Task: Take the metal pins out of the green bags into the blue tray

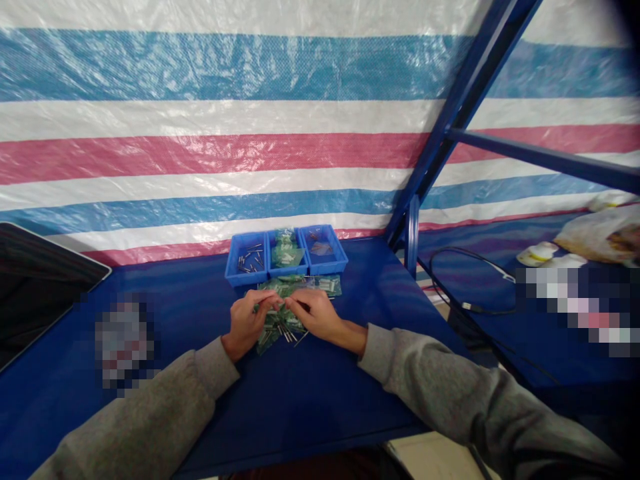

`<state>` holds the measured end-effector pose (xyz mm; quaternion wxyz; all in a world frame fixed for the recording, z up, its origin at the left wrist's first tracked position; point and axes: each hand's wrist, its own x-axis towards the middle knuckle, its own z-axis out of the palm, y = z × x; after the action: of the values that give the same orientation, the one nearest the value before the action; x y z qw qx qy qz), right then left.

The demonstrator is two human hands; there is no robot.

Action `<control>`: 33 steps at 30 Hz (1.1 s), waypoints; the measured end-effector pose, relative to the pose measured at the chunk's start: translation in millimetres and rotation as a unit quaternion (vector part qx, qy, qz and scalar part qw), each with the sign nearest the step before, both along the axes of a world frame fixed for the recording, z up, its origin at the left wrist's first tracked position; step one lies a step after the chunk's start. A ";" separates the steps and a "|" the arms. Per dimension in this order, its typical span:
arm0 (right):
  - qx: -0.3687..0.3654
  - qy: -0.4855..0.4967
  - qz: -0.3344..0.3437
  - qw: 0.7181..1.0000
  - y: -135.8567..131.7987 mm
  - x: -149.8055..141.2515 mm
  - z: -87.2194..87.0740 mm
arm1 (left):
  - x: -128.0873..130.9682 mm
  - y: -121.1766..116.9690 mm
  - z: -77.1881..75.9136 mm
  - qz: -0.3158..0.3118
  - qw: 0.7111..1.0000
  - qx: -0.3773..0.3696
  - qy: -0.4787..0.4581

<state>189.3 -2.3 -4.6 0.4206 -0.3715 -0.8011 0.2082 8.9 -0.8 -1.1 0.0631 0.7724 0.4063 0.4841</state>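
Observation:
My left hand (249, 321) and my right hand (316, 313) meet over the middle of the table, fingers of both pinched together. Between their fingertips is something small and see-through, too blurred to name. Under and behind the hands lies a pile of green-tinted plastic bags (327, 285), some with metal pieces inside. Several loose thin metal pins (287, 333) stick out just below the fingers. Behind the pile stand three joined blue bins: the left bin (231, 267) holds metal pins, the middle bin (285, 272) green bags, the right bin (340, 257) small clear pieces.
A dark flat panel with a pale edge (107, 270) stands at the left. A blurred-out item (125, 343) lies on the blue table (310, 407). To the right are a blue metal frame (411, 233), a black cable (435, 267) and white bottles (537, 253). Striped sheeting (225, 153) hangs behind.

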 end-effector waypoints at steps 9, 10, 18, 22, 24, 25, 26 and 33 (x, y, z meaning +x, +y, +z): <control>0.007 -0.007 0.001 1.000 0.2 -0.1 -0.9 | -1.0 3.5 2.3 -0.053 0.998 0.005 0.041; 0.006 -0.007 0.001 1.000 0.4 -0.1 -1.4 | -0.7 3.6 3.0 -0.055 0.997 0.005 0.046; -0.002 0.001 0.008 1.000 0.7 -0.1 -1.8 | 0.9 5.7 1.7 -0.078 0.995 -0.029 0.053; -0.002 -0.001 0.009 1.000 1.0 0.3 -1.5 | 1.9 5.4 2.7 -0.097 0.992 -0.062 0.053; -0.003 -0.004 0.008 1.000 1.1 0.3 -2.1 | 2.7 5.1 4.5 -0.104 0.991 -0.069 0.056; -0.003 -0.004 0.008 1.000 1.2 0.3 -2.4 | 2.9 5.0 5.2 -0.106 0.990 -0.072 0.059; -0.004 -0.005 0.009 1.000 1.2 0.3 -2.6 | 3.1 4.9 5.8 -0.108 0.989 -0.076 0.062; -0.012 -0.003 0.005 1.000 1.6 0.1 -1.9 | 1.6 6.6 3.7 -0.114 0.985 -0.097 0.081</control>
<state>189.4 -0.6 -6.6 0.4127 -0.3727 -0.8019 0.2185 10.5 5.8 2.6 0.1593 0.8405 0.3642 0.3681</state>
